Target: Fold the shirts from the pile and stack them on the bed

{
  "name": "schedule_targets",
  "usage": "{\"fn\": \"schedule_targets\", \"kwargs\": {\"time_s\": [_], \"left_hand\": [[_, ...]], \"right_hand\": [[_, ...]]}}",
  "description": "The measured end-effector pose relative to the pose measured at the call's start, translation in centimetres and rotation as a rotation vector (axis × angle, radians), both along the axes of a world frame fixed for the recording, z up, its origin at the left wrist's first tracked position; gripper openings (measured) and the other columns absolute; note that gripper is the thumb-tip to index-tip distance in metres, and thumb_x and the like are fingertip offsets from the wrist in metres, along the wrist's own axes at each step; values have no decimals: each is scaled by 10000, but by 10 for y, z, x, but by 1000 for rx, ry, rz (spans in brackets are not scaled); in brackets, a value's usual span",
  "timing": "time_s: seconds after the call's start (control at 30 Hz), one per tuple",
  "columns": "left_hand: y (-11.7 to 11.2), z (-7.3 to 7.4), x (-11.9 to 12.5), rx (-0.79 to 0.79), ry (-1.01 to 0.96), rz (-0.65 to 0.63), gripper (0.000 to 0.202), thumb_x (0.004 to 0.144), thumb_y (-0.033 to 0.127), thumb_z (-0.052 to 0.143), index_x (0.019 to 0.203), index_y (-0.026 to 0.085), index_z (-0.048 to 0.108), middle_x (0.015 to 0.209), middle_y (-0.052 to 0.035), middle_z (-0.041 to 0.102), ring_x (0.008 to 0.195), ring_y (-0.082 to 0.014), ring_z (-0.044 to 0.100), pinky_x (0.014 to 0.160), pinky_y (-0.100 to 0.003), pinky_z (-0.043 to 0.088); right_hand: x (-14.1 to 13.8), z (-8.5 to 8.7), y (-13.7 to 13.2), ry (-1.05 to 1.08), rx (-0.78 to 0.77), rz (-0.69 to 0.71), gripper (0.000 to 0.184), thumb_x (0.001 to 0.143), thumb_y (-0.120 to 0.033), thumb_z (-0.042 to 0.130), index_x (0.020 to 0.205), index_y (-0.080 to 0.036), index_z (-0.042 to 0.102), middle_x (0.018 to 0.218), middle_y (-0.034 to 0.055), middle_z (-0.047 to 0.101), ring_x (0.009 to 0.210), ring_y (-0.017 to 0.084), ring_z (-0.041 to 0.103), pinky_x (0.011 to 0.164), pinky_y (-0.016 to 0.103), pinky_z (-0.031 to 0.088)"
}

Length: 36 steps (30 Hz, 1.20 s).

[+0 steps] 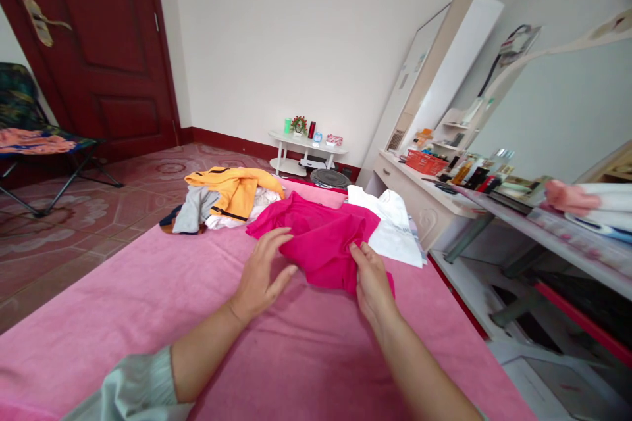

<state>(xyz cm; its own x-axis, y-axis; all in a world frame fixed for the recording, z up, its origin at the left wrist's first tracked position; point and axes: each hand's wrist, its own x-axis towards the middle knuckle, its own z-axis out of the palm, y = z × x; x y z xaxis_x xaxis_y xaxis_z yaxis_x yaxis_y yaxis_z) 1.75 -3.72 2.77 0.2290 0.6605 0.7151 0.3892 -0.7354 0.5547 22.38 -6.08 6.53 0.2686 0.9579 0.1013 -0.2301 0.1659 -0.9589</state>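
A bright pink shirt (316, 230) lies partly lifted and rumpled on the pink bed cover (148, 316). My right hand (371, 276) pinches the shirt's fabric near its right side, thumb on top. Beside the shirt's left front edge is my left hand (264, 276), its thumb and fingers apart and nothing in them. Just behind the shirt on the right rests a white shirt (395, 230), laid flat. To the left sits a pile of clothes with an orange garment (230, 187) on top and a grey one (192, 210) below.
Along the right stands a dressing table (429, 187) with bottles and an orange basket (425, 162). A glass-topped desk (553, 237) is nearer. Behind the bed are a round dark stool (330, 177) and a low white stand (306, 139). A folding chair (49, 145) stands left by the door (99, 46).
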Motion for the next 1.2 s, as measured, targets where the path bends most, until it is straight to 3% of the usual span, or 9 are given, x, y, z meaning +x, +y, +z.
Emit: {"fn": "schedule_targets", "kwargs": {"time_s": [0.17, 0.3, 0.43, 0.53, 0.63, 0.87, 1.03, 1.1, 1.2], "left_hand": [[-12, -2, 10, -32, 103, -96, 632, 748, 414, 699, 1289, 209, 444, 1262, -117, 537, 1168, -270, 481, 1019, -405, 361], [-7, -10, 13, -237, -54, -151, 321, 761, 390, 684, 978, 169, 601, 879, -47, 641, 805, -188, 578, 726, -279, 462], [1, -11, 10, -414, -252, -190, 195, 809, 353, 603, 819, 158, 616, 577, 44, 502, 531, -104, 447, 530, -202, 355], [7, -6, 3, -401, -393, -65, 198, 807, 361, 599, 762, 168, 595, 585, 49, 471, 551, -101, 431, 549, -199, 343], [16, -2, -7, -357, -524, 12, 204, 806, 378, 610, 788, 178, 573, 695, 28, 529, 662, -120, 487, 635, -207, 386], [19, 3, -14, -621, -747, -145, 314, 782, 465, 632, 785, 171, 520, 619, 51, 512, 531, -85, 464, 527, -187, 388], [19, 16, -24, -673, -882, -162, 330, 719, 450, 695, 767, 174, 519, 601, 62, 525, 505, -75, 474, 501, -167, 393], [22, 26, -33, -648, -928, -140, 321, 696, 420, 719, 774, 168, 536, 591, 62, 525, 480, -66, 457, 467, -151, 375], [23, 52, -49, -551, -922, -170, 264, 711, 337, 721, 785, 150, 550, 583, 61, 516, 456, -48, 429, 436, -126, 341]], "right_hand": [[-28, -2, -14, -52, -21, 193, 296, 735, -411, 665, 925, -200, 582, 844, 26, 692, 770, 190, 660, 718, 318, 523], [-34, -3, -27, -264, 45, 337, 433, 682, -306, 715, 1074, -214, 559, 1078, 53, 665, 1001, 218, 621, 888, 353, 482], [-14, -18, -36, -650, -20, 270, 653, 604, -167, 723, 1210, -228, 488, 1204, 62, 595, 1097, 240, 565, 970, 393, 432], [8, -33, -43, -1061, -2, 189, 460, 613, -62, 616, 1051, -199, 583, 1101, 70, 607, 1049, 239, 564, 955, 377, 425], [28, -37, -49, -1284, 17, 158, 276, 648, -46, 533, 867, -196, 608, 937, 56, 603, 903, 209, 585, 833, 319, 470], [56, -28, -59, -1447, 98, 88, 362, 645, -135, 643, 998, -210, 616, 1173, 92, 557, 1090, 263, 510, 944, 396, 403], [75, -33, -59, -1416, 199, 146, 211, 748, -113, 544, 924, -209, 610, 1125, 77, 604, 1067, 228, 540, 920, 374, 411], [80, -25, -58, -1408, 190, 110, 179, 797, -129, 488, 901, -212, 607, 994, 56, 650, 956, 210, 586, 862, 347, 431], [82, 7, -58, -1369, 189, -3, 159, 845, -201, 458, 918, -208, 599, 912, 46, 662, 862, 201, 603, 804, 319, 436]]}}
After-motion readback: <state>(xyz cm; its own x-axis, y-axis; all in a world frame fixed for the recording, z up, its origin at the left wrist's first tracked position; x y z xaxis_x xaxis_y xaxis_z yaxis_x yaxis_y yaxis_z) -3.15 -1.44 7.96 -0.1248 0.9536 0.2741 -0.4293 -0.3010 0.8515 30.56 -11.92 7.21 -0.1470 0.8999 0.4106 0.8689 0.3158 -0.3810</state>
